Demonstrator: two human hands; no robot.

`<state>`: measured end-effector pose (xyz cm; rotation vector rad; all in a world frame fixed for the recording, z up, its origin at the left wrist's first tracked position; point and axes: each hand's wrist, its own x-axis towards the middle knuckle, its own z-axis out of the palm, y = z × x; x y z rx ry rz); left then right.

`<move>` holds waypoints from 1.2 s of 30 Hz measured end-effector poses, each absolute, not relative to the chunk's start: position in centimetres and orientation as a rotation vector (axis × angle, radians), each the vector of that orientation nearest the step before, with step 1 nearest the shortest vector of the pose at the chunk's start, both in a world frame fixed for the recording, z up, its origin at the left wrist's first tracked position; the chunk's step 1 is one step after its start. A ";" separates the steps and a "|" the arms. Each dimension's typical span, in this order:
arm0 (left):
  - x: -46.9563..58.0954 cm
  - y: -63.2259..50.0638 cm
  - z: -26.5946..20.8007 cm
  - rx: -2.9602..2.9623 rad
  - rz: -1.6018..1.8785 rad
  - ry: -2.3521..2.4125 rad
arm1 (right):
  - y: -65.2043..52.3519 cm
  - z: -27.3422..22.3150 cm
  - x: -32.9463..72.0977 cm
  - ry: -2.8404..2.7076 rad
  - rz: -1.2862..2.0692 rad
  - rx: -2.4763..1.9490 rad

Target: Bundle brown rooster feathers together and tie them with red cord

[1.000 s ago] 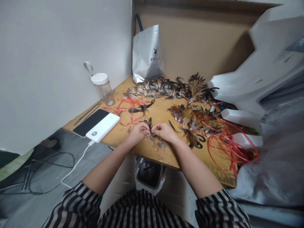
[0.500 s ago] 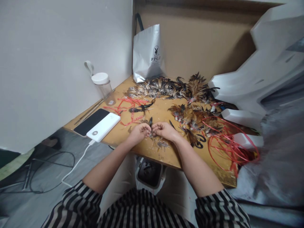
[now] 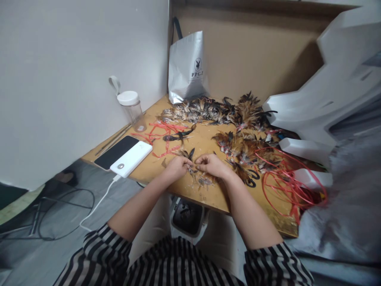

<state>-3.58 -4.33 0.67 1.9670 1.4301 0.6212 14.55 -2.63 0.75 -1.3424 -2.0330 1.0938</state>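
My left hand point(image 3: 178, 167) is closed in a pinch over the near part of the table point(image 3: 166, 186). A small dark feather point(image 3: 192, 152) sticks up by its fingertips and looks held there. Close to it, my right hand point(image 3: 210, 165) is also pinched, its fingertips almost meeting the left ones; what it grips is too small to make out. Loose feather scraps point(image 3: 205, 181) lie just below the hands. Right of my right hand are a bundle of brown feathers point(image 3: 238, 170) and black scissor handles point(image 3: 252, 174).
Feather piles point(image 3: 205, 109) line the back, with brown feather bundles point(image 3: 238, 145) at right. Red plastic ribbon point(image 3: 169, 129) and a tangled red coil point(image 3: 285, 182) flank the hands. A bottle point(image 3: 132, 109), phone point(image 3: 111, 155), power bank point(image 3: 131, 159) and silver bag point(image 3: 186, 67) stand or lie around.
My hands have shifted slightly to the right, and their fingertips are drawn closer together in pinches. The small dark feather now leans more to the right. The whole view has shifted slightly.
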 end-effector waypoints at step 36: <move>-5.2 -4.6 -0.5 1.496 0.794 1.072 | -3.4 0.7 12.8 -2.084 1.048 -1.234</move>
